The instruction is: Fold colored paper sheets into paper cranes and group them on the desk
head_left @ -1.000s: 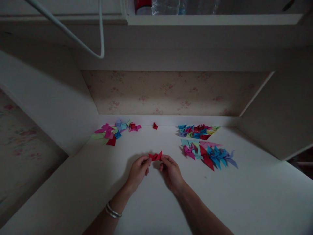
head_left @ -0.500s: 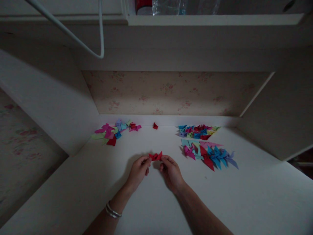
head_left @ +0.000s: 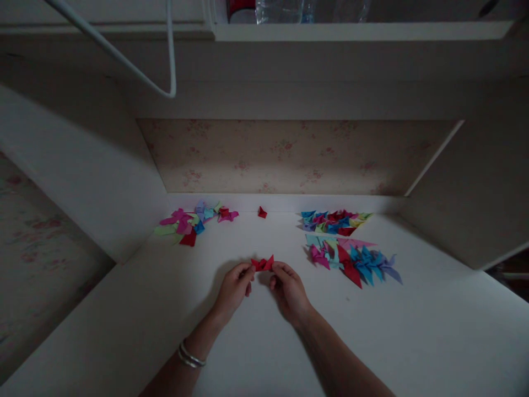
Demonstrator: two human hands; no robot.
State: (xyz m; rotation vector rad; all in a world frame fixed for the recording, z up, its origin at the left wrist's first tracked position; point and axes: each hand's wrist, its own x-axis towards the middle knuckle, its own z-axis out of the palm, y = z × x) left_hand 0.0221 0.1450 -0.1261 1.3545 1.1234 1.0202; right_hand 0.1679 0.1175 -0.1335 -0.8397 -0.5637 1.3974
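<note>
A red folded-paper piece (head_left: 262, 265) with pointed, upturned ends is stretched between my two hands, a little above the white tabletop. My left hand (head_left: 236, 285) pinches its left end between thumb and fingers. The right end is pinched by my right hand (head_left: 290, 288), whose other fingers curl under. Straight beyond them, a small red folded-paper piece (head_left: 262, 212) stands by the back edge. To the right lies a group of folded-paper pieces (head_left: 363, 264) in blue, red, teal and pink.
A second row of colourful folded paper (head_left: 334, 223) lies at the back right. At the back left is a loose pile of folded paper (head_left: 182, 220). A white bent tube (head_left: 124, 63) hangs at upper left, below a shelf (head_left: 359, 32) holding clear plastic items.
</note>
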